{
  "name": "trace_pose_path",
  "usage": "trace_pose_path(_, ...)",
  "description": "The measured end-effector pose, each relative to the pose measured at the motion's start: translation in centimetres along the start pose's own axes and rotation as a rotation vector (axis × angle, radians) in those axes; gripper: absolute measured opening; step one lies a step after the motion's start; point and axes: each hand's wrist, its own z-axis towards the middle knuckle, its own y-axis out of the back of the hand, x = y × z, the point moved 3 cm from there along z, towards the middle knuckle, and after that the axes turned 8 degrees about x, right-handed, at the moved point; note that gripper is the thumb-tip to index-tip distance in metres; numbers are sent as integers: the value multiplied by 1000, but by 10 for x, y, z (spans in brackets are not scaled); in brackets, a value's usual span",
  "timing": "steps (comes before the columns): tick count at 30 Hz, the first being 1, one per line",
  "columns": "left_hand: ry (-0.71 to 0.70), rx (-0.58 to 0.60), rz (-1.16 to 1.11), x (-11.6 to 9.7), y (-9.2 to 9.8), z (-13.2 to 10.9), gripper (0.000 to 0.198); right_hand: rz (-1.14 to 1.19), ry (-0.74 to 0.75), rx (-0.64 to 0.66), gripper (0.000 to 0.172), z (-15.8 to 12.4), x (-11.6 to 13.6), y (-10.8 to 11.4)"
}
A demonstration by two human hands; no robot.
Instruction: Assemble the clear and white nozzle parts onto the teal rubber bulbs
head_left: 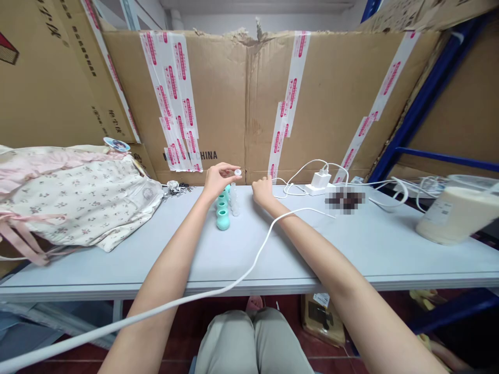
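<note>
My left hand [219, 179] is raised over the table and pinches a small round white cap [237, 172] between thumb and fingers. Below it, a row of turquoise rounded pots [223, 220] with open tops runs away from me. Close beside them on the right stands a row of small clear plastic pieces [235, 202]; their exact kind is too small to tell. My right hand [262, 191] rests on the table further right, its fingers curled closed. Whatever may be inside that hand is hidden.
A white cable [257, 254] crosses in front of both forearms. At the right are a white charger [321, 179], a blurred patch [345, 200] and a cream-filled plastic container [456, 213]. A floral cloth bag [89, 192] lies left. Taped cardboard [222, 104] stands behind the table [241, 265].
</note>
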Motion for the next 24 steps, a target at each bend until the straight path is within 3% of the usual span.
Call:
trace_pose_path(5, 11, -2, -46, 0, 1, -1, 29, 8, 31, -18, 29, -1, 2, -10)
trace_pose_path(9, 46, 40, -131, 1, -3, 0, 31, 129, 16, -77, 21, -3, -9, 3)
trace_pose_path(15, -33, 77, 151, -11, -10, -3, 25, 631, 68, -242, 22, -33, -42, 42)
trace_pose_path(20, -126, 223, 291, -13, -28, -6, 22, 861, 182, -275, 23, -57, -49, 38)
trace_pose_path(24, -177, 253, 332, -15, -37, -8, 20, 867, 182, -279, 26, -62, -46, 35)
